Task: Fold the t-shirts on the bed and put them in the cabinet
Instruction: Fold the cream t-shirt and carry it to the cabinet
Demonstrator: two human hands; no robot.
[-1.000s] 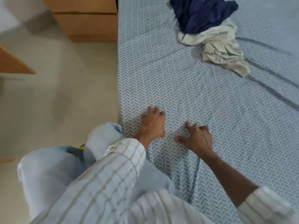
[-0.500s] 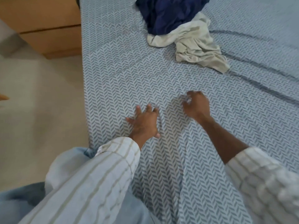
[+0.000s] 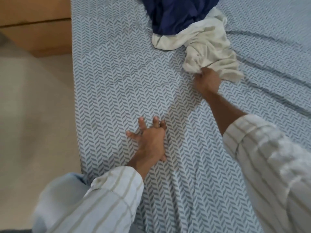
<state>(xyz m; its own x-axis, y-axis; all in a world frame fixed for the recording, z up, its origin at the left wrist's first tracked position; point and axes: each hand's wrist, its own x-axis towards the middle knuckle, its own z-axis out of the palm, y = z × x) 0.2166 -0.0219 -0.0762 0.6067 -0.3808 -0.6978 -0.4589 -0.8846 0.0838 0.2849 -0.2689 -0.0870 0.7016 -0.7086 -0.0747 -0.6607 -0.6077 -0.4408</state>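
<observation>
Only one possible storage piece is seen, a wooden cabinet (image 3: pixel 35 26) standing on the floor just beside the far left edge of the bed (image 3: pixel 117 81); two plain wooden fronts divided by a dark seam are shown, and whether anything is kept inside cannot be told. On the bed, toward its far end, two crumpled garments are heaped together: a navy t-shirt (image 3: pixel 176 14) lies farthest away and is cut off by the top of the view, and a cream t-shirt (image 3: pixel 207 46) lies against its near edge, partly overlapped by it. The near corner of the cream t-shirt is gripped by the right hand (image 3: pixel 207 82), whose fingers are curled into a bunch of the fabric, with the arm stretched out across the bed from a striped sleeve (image 3: pixel 269 165). The left hand (image 3: pixel 151 142) is pressed flat on the bed well short of the garments, near the bed's left edge, with its fingers spread and straight and nothing held. The bed is covered by a sheet printed with a grey-blue herringbone pattern on a pale ground; the sheet is drawn into long creases near the left hand and into darker folds beyond the cream t-shirt on the right. Left of the bed, a pale beige floor (image 3: pixel 33 115) is seen, somewhat blurred.
</observation>
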